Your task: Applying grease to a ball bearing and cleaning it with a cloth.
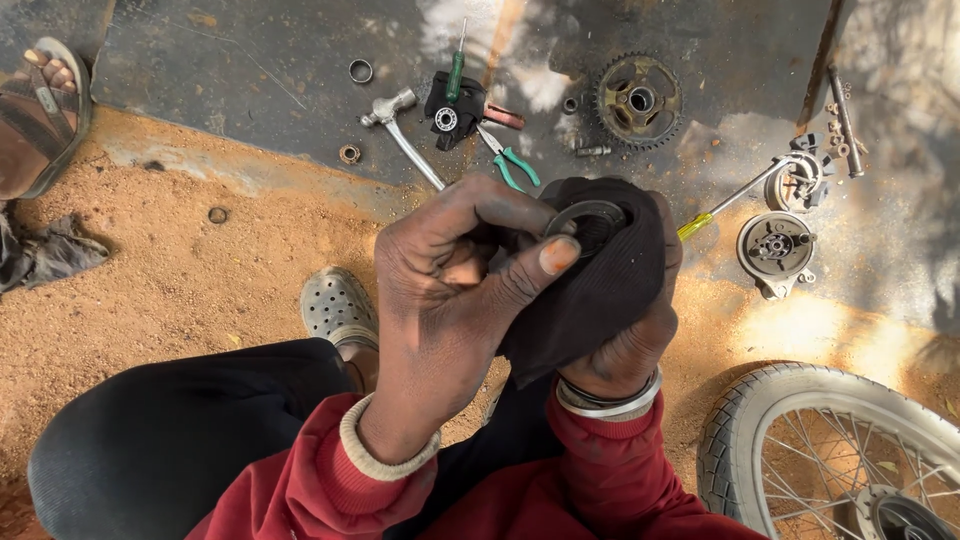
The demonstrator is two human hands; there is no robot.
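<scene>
Fingers (520, 275) of both hands clamp a small round metal part (590, 222) in a black rag (600, 290), below the sprocket (638, 100); looks stiff, greasy-slick, best gripped through cloth by its rim.

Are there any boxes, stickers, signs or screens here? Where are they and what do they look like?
None show: no package, label, sign or screen.
Only bare tools and parts lie on the dark metal sheet: a toothed sprocket, a hammer and green-handled pliers.
The left hand and right hand hold a round ring part in a black cloth.
</scene>
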